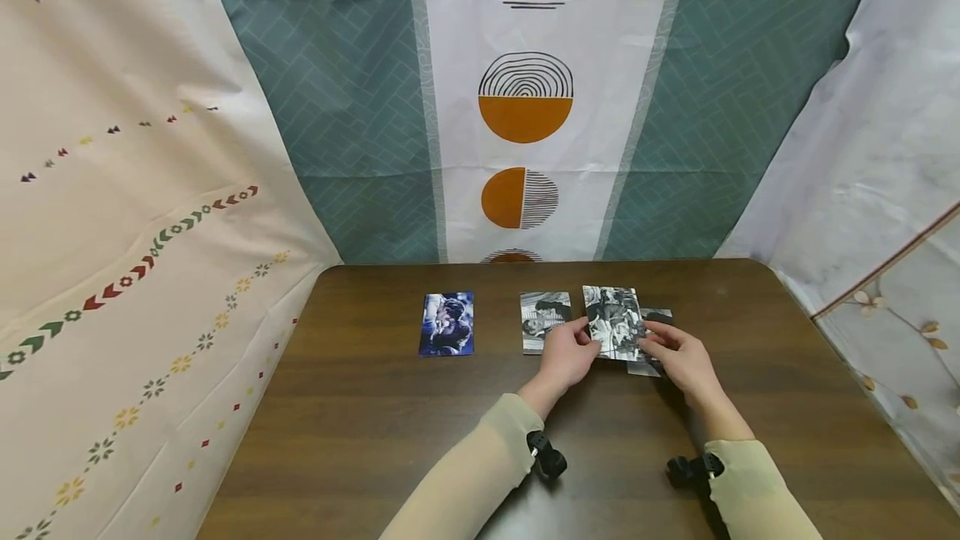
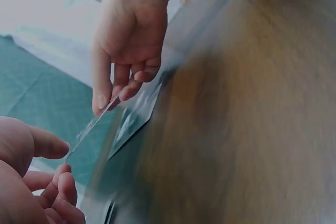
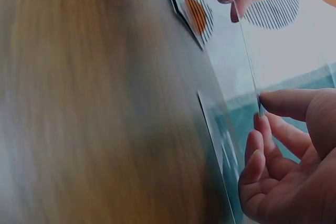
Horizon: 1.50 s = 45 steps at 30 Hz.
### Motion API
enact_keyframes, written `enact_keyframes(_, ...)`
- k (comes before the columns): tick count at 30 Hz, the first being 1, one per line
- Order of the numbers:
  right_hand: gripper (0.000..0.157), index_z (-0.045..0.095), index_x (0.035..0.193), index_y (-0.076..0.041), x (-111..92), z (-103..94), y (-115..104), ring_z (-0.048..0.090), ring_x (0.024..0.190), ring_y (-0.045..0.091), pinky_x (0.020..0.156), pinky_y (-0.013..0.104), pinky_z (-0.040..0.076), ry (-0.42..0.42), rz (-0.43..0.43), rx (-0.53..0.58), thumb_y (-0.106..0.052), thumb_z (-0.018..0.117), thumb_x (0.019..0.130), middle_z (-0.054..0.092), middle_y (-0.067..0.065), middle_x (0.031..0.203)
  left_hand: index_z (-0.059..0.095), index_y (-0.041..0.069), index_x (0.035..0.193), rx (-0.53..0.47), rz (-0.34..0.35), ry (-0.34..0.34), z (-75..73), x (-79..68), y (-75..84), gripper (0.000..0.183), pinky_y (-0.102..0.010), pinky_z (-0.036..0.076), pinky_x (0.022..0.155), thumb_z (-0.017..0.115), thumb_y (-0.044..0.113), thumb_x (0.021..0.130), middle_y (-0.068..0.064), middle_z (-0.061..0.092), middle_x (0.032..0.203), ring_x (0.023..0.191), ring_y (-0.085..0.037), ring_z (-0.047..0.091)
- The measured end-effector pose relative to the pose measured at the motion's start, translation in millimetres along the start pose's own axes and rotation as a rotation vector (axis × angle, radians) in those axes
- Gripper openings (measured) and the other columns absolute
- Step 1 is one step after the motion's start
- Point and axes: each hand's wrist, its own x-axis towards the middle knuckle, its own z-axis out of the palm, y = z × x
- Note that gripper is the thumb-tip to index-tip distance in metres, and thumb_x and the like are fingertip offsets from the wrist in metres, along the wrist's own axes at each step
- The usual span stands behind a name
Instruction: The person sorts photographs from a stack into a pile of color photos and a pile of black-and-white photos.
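Observation:
Both hands hold one black-and-white photo card [image 1: 613, 322] above the table, gripping it by opposite edges. My left hand [image 1: 567, 353] pinches its left edge between thumb and fingers; my right hand [image 1: 681, 362] pinches the right edge the same way. In the left wrist view the raised card [image 2: 90, 129] appears edge-on, thin and tilted. Beneath and to the right, partly covered, a second grey photo card [image 1: 645, 368] lies on the table. Another black-and-white photo card [image 1: 536, 325] lies just left of the left hand, which hides its lower right corner.
A blue-toned photo card [image 1: 447, 323] lies farther left on the brown wooden table [image 1: 360, 423]. Behind the table's far edge hangs a patterned green and white cloth [image 1: 360, 107]. Pale cloths hang at both sides. Each wrist wears a small black camera [image 1: 551, 461].

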Motion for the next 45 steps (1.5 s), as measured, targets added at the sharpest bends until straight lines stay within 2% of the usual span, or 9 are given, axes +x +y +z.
enact_keyframes(4,0.059,0.058,0.153,-0.004,2,14.7,-9,0.056,0.128,0.033,0.083,0.023,0.048,-0.018,-0.005,0.019,-0.034,0.072,0.105,0.063,0.025,0.141,0.064,0.0,0.147,-0.033,0.006,0.017,-16.0,1.3,-7.0,0.054,-0.026,0.042,0.071,0.07,0.006,0.094,0.008,0.059,0.08,0.065,-0.007,0.047)
enact_keyframes(10,0.056,0.057,0.154,-0.006,8,37.3,-22,0.055,0.135,0.037,0.091,0.031,0.048,-0.043,-0.033,0.027,-0.032,0.07,0.106,0.062,0.025,0.144,0.064,-0.002,0.145,-0.021,0.004,0.059,-38.6,3.0,-21.0,0.054,-0.026,0.044,0.073,0.073,0.006,0.093,0.007,0.058,0.08,0.069,-0.006,0.049)
enact_keyframes(17,0.051,0.061,0.151,-0.006,16,61.8,-32,0.057,0.126,0.035,0.084,0.033,0.047,-0.052,-0.052,0.045,-0.025,0.07,0.105,0.066,0.024,0.137,0.063,0.001,0.148,-0.058,-0.055,0.044,-63.4,2.3,-36.3,0.054,-0.027,0.043,0.067,0.073,0.009,0.095,0.004,0.061,0.087,0.07,-0.01,0.049)
enact_keyframes(22,0.05,0.061,0.151,-0.006,17,74.1,-38,0.058,0.123,0.034,0.082,0.033,0.047,-0.064,-0.057,0.065,-0.024,0.071,0.105,0.067,0.023,0.135,0.064,0.0,0.146,-0.044,-0.049,0.049,-76.5,2.9,-44.1,0.054,-0.026,0.044,0.066,0.074,0.011,0.095,0.002,0.062,0.089,0.075,-0.01,0.052)
enact_keyframes(29,0.05,0.061,0.15,-0.004,19,83.5,-42,0.058,0.117,0.032,0.08,0.03,0.047,-0.062,-0.069,0.077,-0.02,0.071,0.104,0.067,0.022,0.132,0.065,-0.002,0.145,-0.051,-0.066,0.076,-79.9,2.3,-52.2,0.054,-0.026,0.045,0.071,0.075,0.01,0.093,0.001,0.063,0.089,0.08,-0.011,0.054)
enact_keyframes(35,0.049,0.061,0.149,-0.001,20,89.0,-45,0.058,0.125,0.036,0.086,0.031,0.049,-0.061,-0.075,0.073,-0.017,0.071,0.103,0.065,0.024,0.136,0.064,-0.002,0.145,-0.047,-0.07,0.084,-80.6,2.9,-57.4,0.055,-0.027,0.045,0.073,0.076,0.01,0.093,0.001,0.063,0.09,0.08,-0.012,0.054)
enact_keyframes(40,0.05,0.061,0.148,0.001,22,94.6,-47,0.059,0.127,0.039,0.086,0.031,0.049,-0.057,-0.07,0.042,-0.017,0.072,0.102,0.065,0.024,0.137,0.067,-0.003,0.142,0.01,-0.051,0.104,-81.9,5.3,-60.4,0.052,-0.029,0.047,0.076,0.075,0.008,0.092,0.003,0.063,0.086,0.078,-0.011,0.054)
enact_keyframes(45,0.05,0.062,0.145,0.005,24,100.6,-47,0.061,0.124,0.04,0.091,0.037,0.05,-0.043,-0.08,0.009,-0.016,0.072,0.101,0.066,0.026,0.134,0.07,-0.001,0.139,0.144,-0.052,0.097,-81.2,8.7,-61.6,0.049,-0.028,0.046,0.073,0.075,0.012,0.092,0.005,0.061,0.081,0.073,-0.01,0.052)
